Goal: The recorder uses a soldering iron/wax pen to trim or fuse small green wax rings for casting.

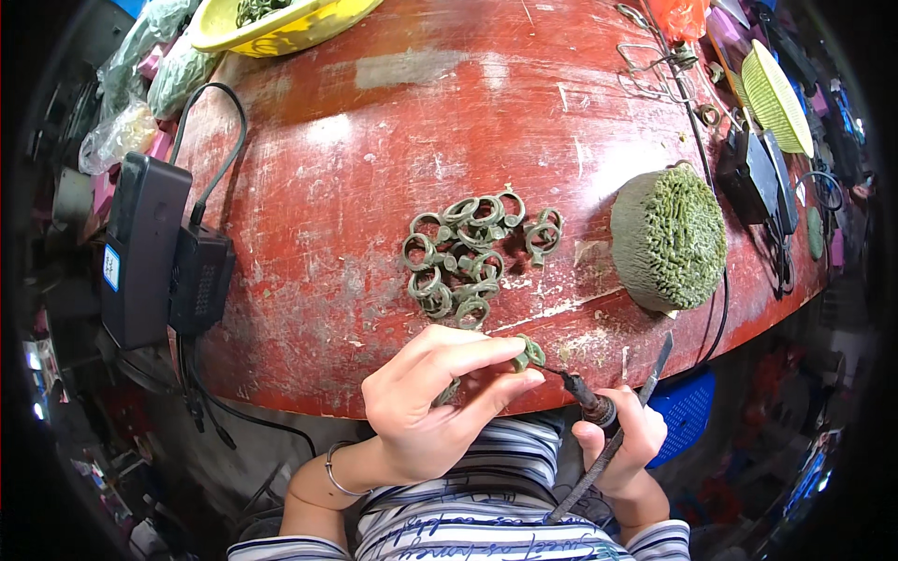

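The left hand (440, 397) pinches a small, dull-green ring (531, 353) between thumb and forefinger just at the near edge of the scratched red wooden table (318, 280), fingertips covering part of it. Something greenish (447, 391) shows between the left fingers, too covered to make out. The right hand (631, 439) is closed around a dark, pen-shaped tool (587, 400) whose thin tip points left at the ring — whether they touch is hard to tell. A long, narrow grey metal strip (608, 460) slants through the same hand, its grip partly hidden. Farther off lies a heap of green rings (463, 248), overlapping too much to count; to its right sits a thick, round green block (687, 238) with a rough, ridged face. At far left, a yellow bowl (313, 33) is cut off — near right, the table partly hides a blue perforated plastic object (683, 421)
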A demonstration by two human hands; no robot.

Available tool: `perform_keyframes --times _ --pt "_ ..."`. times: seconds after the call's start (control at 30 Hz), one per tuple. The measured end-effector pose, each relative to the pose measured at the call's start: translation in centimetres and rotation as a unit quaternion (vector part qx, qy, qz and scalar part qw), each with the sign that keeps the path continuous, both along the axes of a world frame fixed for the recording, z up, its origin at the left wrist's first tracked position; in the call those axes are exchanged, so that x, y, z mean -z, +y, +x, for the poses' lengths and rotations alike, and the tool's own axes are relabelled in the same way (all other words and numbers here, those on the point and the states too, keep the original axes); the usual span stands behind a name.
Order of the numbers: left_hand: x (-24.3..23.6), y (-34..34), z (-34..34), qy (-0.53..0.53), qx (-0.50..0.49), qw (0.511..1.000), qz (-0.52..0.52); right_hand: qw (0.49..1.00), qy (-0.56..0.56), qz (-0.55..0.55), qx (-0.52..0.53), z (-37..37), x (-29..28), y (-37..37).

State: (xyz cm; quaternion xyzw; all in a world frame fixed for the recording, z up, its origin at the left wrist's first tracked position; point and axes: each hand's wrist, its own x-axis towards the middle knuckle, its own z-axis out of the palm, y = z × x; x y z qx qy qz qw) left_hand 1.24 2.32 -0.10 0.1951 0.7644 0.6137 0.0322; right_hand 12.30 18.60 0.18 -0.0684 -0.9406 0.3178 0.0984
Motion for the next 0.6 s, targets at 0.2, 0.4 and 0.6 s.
perform_keyframes --times 0.2,0.4,0.6 --pt "0.01 -0.01 -0.02 0.009 -0.003 1.0 -0.009 1.0 -0.02 0.009 0.01 0.0 -0.18 0.05" --pt "0.17 0.1 0.05 0.001 -0.014 1.0 -0.002 0.999 -0.031 0.023 0.0 -0.19 -0.39 0.18" --pt "0.12 0.15 -0.06 0.018 -0.011 1.0 -0.005 0.999 -0.034 0.017 -0.004 -0.31 -0.53 0.25"
